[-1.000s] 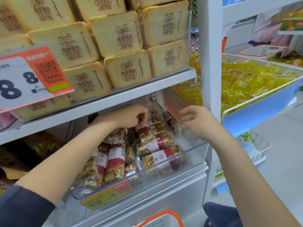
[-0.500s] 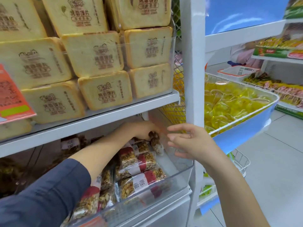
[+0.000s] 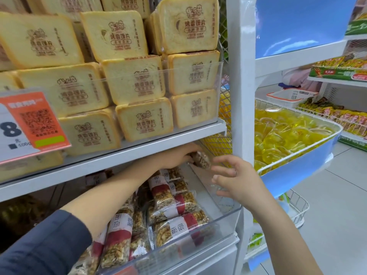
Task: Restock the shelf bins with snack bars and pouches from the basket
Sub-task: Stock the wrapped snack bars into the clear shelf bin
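Clear plastic bin (image 3: 228, 212) under toast-pack shelf (image 3: 127, 149), full of snack bars (image 3: 174, 203). Left hand (image 3: 178, 155) grips one bar (image 3: 200, 158) above bin; right hand (image 3: 236, 179) alongside, fingers spread, holding nothing.

The toast packs (image 3: 137, 90) on the upper shelf carry brown Chinese print, where "烤香馍片" can be read. The orange and white price tag (image 3: 29, 126) shows a big "8", a QR code and "500g". The snack bars (image 3: 119, 237) have white labels with Chinese characters too unclear to read.

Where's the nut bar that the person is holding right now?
The nut bar is in the left hand, high at the back right of the clear bin, just under the white shelf, with the right hand beside it.
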A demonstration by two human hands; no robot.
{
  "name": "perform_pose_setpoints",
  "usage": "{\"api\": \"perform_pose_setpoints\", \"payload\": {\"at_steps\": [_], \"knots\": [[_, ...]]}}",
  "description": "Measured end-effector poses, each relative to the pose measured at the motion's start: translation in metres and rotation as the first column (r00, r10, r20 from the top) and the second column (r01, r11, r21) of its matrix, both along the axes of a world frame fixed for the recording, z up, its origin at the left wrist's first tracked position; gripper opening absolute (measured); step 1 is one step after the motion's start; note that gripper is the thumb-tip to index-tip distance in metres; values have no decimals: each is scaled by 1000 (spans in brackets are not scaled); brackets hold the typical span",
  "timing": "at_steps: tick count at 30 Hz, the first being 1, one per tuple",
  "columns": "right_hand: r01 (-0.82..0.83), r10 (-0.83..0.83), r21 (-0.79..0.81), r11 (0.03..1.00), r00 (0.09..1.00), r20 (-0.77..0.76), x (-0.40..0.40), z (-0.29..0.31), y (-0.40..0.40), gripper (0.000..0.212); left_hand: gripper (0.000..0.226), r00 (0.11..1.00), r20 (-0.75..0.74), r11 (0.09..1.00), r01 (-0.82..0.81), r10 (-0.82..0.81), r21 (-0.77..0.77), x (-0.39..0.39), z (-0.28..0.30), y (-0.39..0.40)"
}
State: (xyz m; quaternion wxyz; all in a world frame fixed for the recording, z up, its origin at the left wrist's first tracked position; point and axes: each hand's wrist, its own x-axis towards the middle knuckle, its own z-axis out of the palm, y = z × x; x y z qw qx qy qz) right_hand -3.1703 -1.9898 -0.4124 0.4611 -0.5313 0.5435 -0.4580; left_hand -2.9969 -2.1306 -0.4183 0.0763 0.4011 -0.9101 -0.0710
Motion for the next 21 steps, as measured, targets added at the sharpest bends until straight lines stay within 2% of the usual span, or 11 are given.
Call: {"api": "perform_pose_setpoints", "payload": {"at_steps": [2,4,6,8,10,11,13,15,17,19,21], "knots": [[-25,-19,-180,983,971,-240,3,-5,0,47,39,995,-72,997,71,-73,-23,4,10,10],[-133,-56,-329,935,861,-506,8,-10,-1,62,41,987,-98,991,131,-130,-1,11,15,20],[-172,-99,-385,907,801,-590,13,-12,-4,65,41,988,-101,987,129,-119,97,16,19,29],[-142,-148,-412,900,788,-597,16,-12,-6,57,40,990,-125,970,97,-70,222,17,21,36],[-81,-218,-429,900,768,-602,20,-12,-7,43,49,984,-178,957,81,-32,277,18,22,39],[-57,-246,-439,897,760,-602,22,-13,-7,39,59,978,-206,955,84,-24,285,21,22,40],[-23,-267,-434,901,758,-595,26,-14,-6,41,75,980,-195,975,78,-37,206,25,19,43],[-5,-267,-414,910,757,-597,28,-14,-7,45,65,966,-254,988,85,-50,128,24,12,41],[5,-268,-404,915,756,-597,30,-13,-6,46,52,958,-284,988,80,-40,129,20,6,35],[43,-283,-414,909,793,-540,29,-11,-5,50,45,988,-146,994,59,-46,88,18,1,23],[105,-326,-458,883,838,-437,26,-8,0,45,36,998,19,999,53,-53,-8,17,-5,10]]}}
